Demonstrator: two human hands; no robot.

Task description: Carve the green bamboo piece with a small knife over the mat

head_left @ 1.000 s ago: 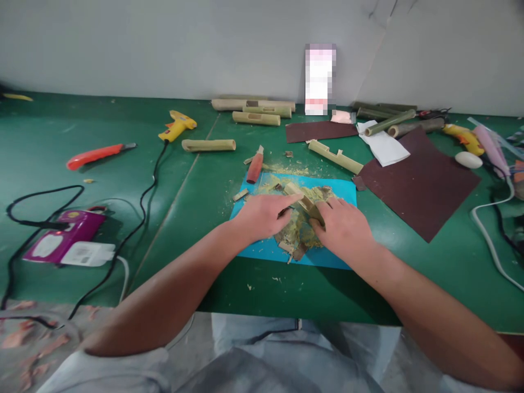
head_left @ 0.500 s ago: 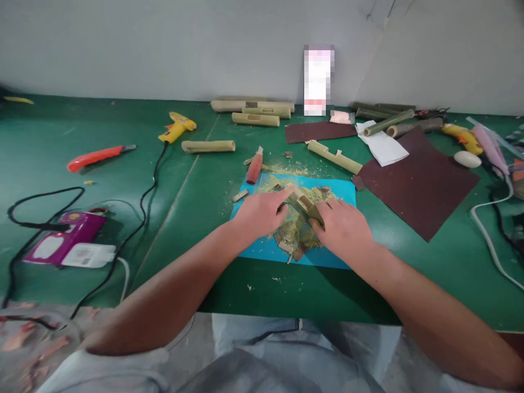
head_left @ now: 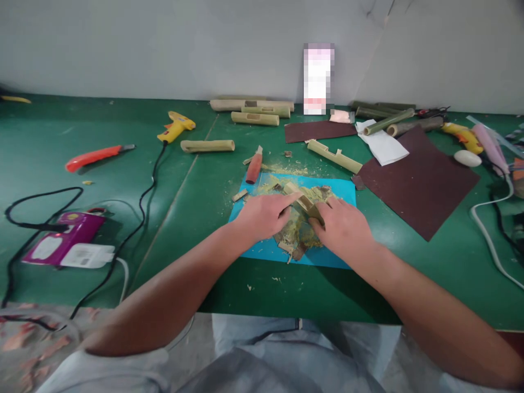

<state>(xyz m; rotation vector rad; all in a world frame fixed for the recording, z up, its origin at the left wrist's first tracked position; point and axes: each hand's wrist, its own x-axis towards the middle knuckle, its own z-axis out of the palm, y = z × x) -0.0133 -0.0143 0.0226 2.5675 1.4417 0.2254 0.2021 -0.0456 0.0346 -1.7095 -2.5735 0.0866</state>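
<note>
A short piece of bamboo lies over a blue sheet strewn with yellowish dust and shavings. My left hand is closed round its left side, fingers curled against it. My right hand grips the near end, with a scrap of dark sandpaper pinched under its fingers against the bamboo. Both hands rest over the shavings at the sheet's middle.
Around the sheet lie a red-handled knife, a notched bamboo stick, several bamboo tubes, dark sandpaper sheets, a yellow glue gun, an orange cutter and a purple device with cables at left.
My left hand and the bamboo's far end shifted slightly back and forth over the sheet; my right hand stayed almost in place.
</note>
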